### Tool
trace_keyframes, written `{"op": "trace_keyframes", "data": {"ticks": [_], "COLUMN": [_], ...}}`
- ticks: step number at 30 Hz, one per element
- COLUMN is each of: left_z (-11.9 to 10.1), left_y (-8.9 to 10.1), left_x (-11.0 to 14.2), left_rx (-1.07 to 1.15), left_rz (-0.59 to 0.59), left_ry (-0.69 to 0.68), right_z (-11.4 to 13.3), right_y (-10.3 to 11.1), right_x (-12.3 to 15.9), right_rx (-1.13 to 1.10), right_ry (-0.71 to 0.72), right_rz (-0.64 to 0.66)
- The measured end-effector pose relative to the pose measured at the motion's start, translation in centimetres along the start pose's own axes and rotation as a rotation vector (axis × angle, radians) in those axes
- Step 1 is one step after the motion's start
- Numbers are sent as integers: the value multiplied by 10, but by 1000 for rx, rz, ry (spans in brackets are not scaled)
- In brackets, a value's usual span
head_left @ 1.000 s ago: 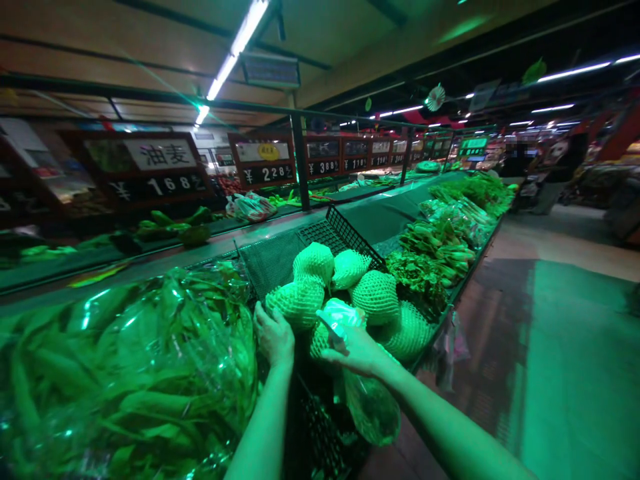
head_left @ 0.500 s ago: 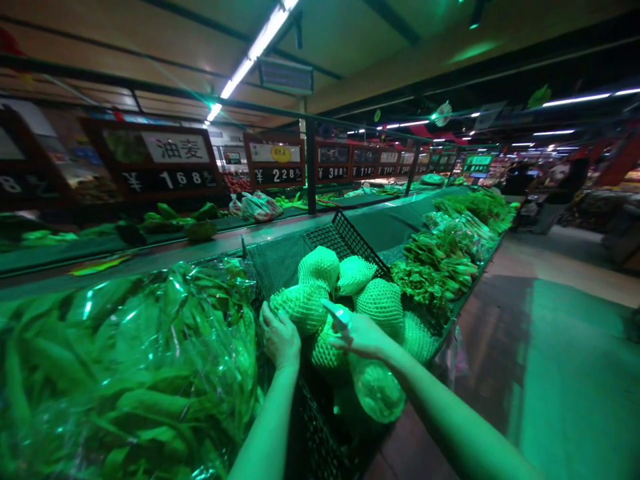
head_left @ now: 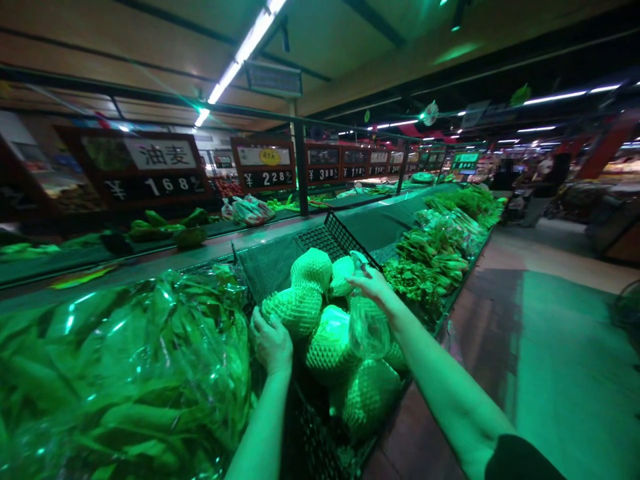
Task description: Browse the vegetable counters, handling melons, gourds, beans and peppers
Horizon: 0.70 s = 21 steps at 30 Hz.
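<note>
while green light washes everything, the nearest price board [head_left: 145, 170] reads "油麦" over "¥ 1 6 8", and the next board [head_left: 264, 168] shows "¥ 2 2 8"; a third reads "¥ 3 8 8", and those farther along are too small to read. about six round produce balls in foam net sleeves sit piled in a black mesh bin [head_left: 280, 263]. the left hand [head_left: 271, 343] rests with curled fingers against the lowest left ball [head_left: 293, 310], touching its netting. the right hand [head_left: 371, 285] is raised over the pile, fingers pinched on the top of a thin clear plastic bag [head_left: 369, 330] that hangs limp in front of the balls. a big clear-wrapped bundle of leafy greens [head_left: 130, 373] lies just left of the bin, and loose greens [head_left: 430, 257] lie to its right.
</note>
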<state>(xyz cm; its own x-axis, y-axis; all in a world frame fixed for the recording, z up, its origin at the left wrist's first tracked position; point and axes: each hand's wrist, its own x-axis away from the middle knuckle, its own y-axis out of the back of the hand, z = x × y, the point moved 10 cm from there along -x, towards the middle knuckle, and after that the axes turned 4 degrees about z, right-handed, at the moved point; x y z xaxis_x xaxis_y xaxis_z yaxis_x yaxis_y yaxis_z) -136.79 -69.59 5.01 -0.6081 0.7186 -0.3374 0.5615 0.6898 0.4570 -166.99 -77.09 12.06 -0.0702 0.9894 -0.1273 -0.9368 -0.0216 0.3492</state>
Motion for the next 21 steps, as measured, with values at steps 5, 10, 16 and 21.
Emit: {"op": "trace_keyframes", "data": {"ticks": [5,10,16,21], "left_z": [-2,-1,-4,3], "left_y": [1,0,0,1], "left_x": [-1,-3,-7,-9], "left_rx": [-13,-44,-65,-126], "left_rz": [-15,16,51,22], "left_ry": [-17,-22,-71,-18], "right_z": [-24,-44,-101,-166], "right_y": [49,-7,-51,34], "right_x": [45,134,224,215], "right_rx": [-16,455,340,318], "right_ry": [-42,159,227,-72], "right_rz": [-7,330,505,206]}}
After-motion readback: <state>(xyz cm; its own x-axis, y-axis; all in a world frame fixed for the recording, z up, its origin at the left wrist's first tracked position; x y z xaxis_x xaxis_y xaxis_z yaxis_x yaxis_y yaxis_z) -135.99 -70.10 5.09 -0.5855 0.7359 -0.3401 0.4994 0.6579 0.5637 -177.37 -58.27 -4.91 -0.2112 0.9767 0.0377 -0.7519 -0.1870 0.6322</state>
